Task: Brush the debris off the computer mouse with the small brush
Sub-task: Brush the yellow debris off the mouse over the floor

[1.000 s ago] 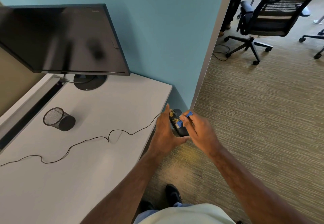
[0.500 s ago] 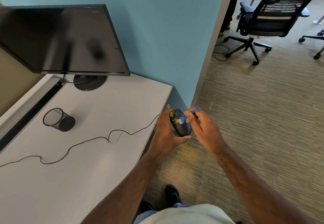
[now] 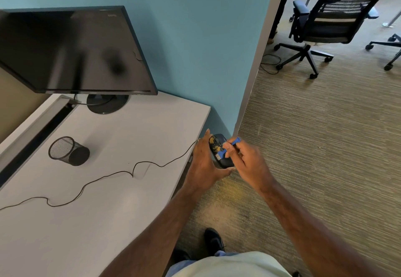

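My left hand point(image 3: 202, 166) holds a black corded computer mouse point(image 3: 225, 163) just past the right edge of the white desk point(image 3: 97, 211), above the carpet. Yellow-brown debris point(image 3: 217, 146) covers the mouse's upper part. My right hand point(image 3: 249, 163) pinches a small blue brush point(image 3: 227, 147), its bristle end lying on the mouse below the debris and its handle end sticking up to the right. The mouse's thin black cable point(image 3: 134, 168) trails left across the desk.
A black monitor point(image 3: 71, 49) stands at the back of the desk, and a black mesh pen cup point(image 3: 68, 151) lies on its side. Yellowish dust marks the carpet point(image 3: 234, 192) below the mouse. A teal partition wall point(image 3: 206, 49) ends beside my hands; office chairs point(image 3: 325, 20) stand beyond.
The brush head has swept down the mouse from the debris patch toward its lower half, and my right hand has shifted slightly toward the mouse. My left hand has stayed still.
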